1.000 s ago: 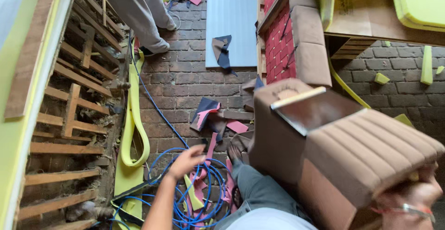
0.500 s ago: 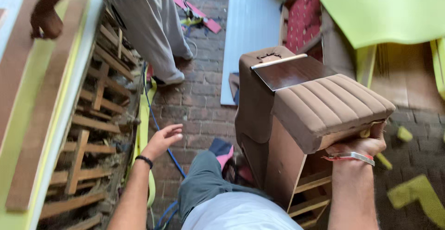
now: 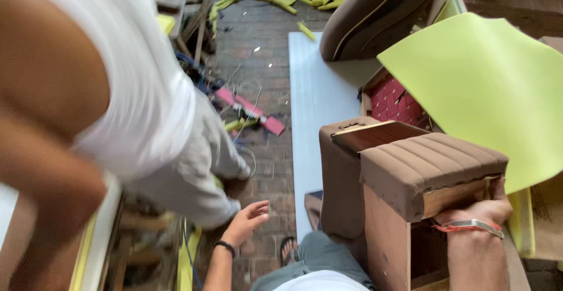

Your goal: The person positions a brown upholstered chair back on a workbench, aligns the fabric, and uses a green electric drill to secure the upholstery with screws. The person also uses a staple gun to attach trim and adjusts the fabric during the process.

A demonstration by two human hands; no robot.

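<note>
My right hand (image 3: 476, 210) grips the underside edge of a brown upholstered wooden box-shaped furniture piece (image 3: 404, 174), held up at my right side. A bracelet and red thread sit on that wrist. My left hand (image 3: 249, 218) hangs free with fingers spread above the brick floor, holding nothing; a dark band circles its wrist. Another person in a white shirt and grey trousers (image 3: 170, 150) stands close at my left, blurred and filling the left side of the view.
A pale blue foam sheet (image 3: 316, 103) lies on the brick floor ahead. A yellow-green foam sheet (image 3: 487, 80) leans at right over a red-webbed frame (image 3: 394, 100). A brown upholstered piece (image 3: 375, 15) sits at the back. Pink strips, wires and foam scraps litter the floor.
I have stood up and turned; the view swung toward the blue sheet. The other person has come much closer on my left. My right hand still carries the brown piece.
</note>
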